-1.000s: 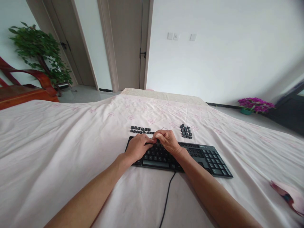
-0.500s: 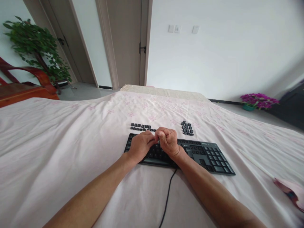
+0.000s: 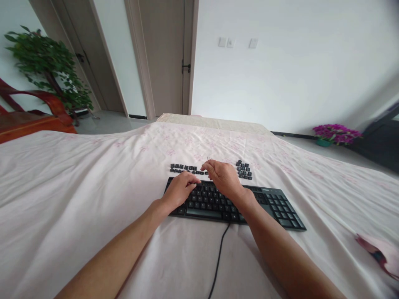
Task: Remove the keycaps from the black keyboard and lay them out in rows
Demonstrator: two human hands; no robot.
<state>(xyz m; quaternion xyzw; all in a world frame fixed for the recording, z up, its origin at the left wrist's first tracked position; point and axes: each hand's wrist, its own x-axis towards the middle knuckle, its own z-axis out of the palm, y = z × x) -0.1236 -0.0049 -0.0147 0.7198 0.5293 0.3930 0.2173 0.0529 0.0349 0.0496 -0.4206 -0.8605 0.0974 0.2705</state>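
Note:
A black keyboard (image 3: 204, 213) lies on the pale pink cloth, some of its key positions bare of caps. My left hand (image 3: 181, 190) rests on its upper left part, fingers stretched out and thumb slightly apart. Over the keyboard's top edge is my right hand (image 3: 225, 176), its fingers bent and drawn together. A thin pale tip sticks up by its fingertips, too small to name. Behind the keyboard, loose black keycaps (image 3: 186, 167) lie in two rows near my fingers. Another group of keycaps (image 3: 244, 169) sits to the right of my right hand.
The keyboard's black cable (image 3: 220, 253) runs toward me over the flowered cloth (image 3: 93, 199). A pink fabric piece (image 3: 378, 251) lies at the right. Beyond are a wooden chair (image 3: 46, 112), a leafy plant (image 3: 46, 62), doors and a pot of purple flowers (image 3: 336, 133).
My hands, close together over the keyboard before, are now apart. The right hand has lifted and turned toward the loose keycaps; the left has shifted slightly left and its fingers have straightened.

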